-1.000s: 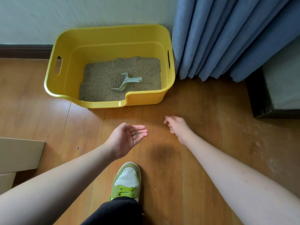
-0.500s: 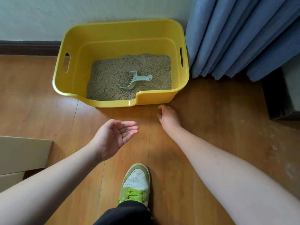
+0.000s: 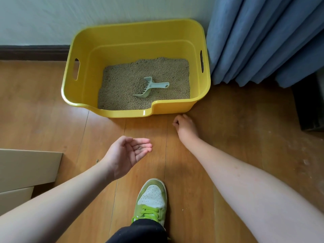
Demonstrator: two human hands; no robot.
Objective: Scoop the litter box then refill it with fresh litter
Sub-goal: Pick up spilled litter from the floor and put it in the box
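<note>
Left hand [image 3: 128,153] cupped palm-up, few pellets [image 3: 139,148] on fingers. Right hand [image 3: 185,127] fingers curled at floor [image 3: 52,120] beside box [image 3: 122,39]; pinch unclear. Scoop [image 3: 150,87] on litter [image 3: 122,85].

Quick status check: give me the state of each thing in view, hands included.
litter box: upright on floor, partly filled with litter
scoop: lying on the litter, unheld
left hand: palm up, cupping a few litter pellets
right hand: fingers curled down at the floor near the box
</note>
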